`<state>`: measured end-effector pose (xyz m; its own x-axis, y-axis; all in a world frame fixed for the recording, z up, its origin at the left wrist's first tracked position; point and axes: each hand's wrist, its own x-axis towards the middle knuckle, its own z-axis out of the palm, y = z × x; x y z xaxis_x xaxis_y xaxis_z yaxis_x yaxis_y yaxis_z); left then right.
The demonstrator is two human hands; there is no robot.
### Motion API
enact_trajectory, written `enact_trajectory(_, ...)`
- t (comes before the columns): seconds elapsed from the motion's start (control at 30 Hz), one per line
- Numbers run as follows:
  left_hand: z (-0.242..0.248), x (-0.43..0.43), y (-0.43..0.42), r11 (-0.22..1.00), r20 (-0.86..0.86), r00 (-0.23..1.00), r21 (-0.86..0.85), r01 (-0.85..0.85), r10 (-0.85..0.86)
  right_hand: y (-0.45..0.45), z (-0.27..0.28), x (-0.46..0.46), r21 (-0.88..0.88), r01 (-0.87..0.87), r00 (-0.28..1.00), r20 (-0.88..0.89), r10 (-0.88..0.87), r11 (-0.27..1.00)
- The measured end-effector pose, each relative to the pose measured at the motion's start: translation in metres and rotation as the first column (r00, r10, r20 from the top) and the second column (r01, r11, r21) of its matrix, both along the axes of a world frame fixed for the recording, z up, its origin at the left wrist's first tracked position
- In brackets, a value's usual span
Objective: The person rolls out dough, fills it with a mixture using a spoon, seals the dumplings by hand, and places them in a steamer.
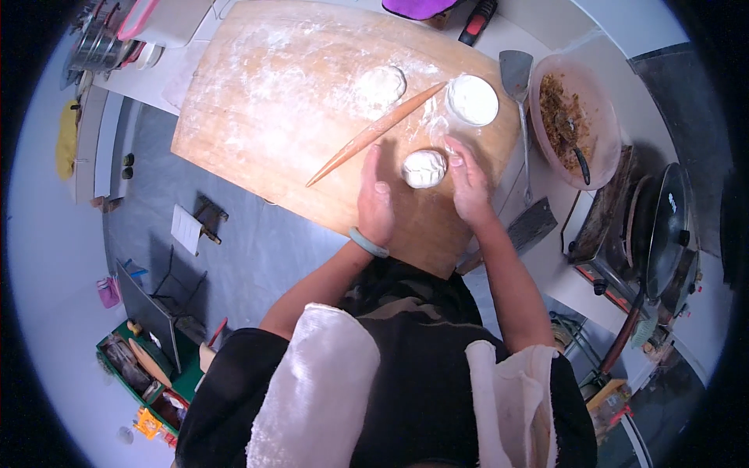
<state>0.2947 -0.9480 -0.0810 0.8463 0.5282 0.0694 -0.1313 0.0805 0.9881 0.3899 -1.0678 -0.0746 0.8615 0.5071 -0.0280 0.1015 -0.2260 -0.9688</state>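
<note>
A lump of white dough [424, 169] with a creased top rests on the floured wooden board [246, 131]. My left hand [375, 199], a bangle at its wrist, stands edge-down to the left of the lump, apart from it. My right hand [468, 181] is at the lump's right side, fingers slightly bent; whether it touches the dough I cannot tell. Neither hand grips anything. Beyond my hands a tapered wooden rolling pin [377, 131] lies diagonally. A second, flatter dough piece [383, 85] sits behind the pin, and a round container of white flour [474, 100] is at its far end.
Right of the board lie a metal turner [516, 73] and a cleaver [529, 225]. A pink bowl [608, 137] holds chopped filling [559, 108] and a black-handled utensil [580, 164]. Farther right, a glass-lidded pan [667, 228] is by the stove. A pink-rimmed tub [169, 23] stands far left.
</note>
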Motion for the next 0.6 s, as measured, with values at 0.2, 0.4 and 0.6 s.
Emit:
enact_trajectory(0.2,-0.002,-0.001,-0.017,0.994,0.008,0.996,-0.06,0.092,-0.092,0.024,-0.012,-0.008,-0.128,-0.09,0.958,0.262,0.121,0.988)
enact_trajectory(0.4,-0.008,-0.022,0.005,0.974,-0.073,0.996,-0.215,-0.069,0.055,0.003,0.008,0.01,-0.092,-0.094,0.986,0.126,0.106,0.991)
enact_trajectory(0.6,-0.025,-0.023,-0.012,0.907,0.101,0.995,-0.417,0.053,-0.012,0.024,0.026,-0.001,-0.599,-0.275,0.777,0.322,0.541,0.752)
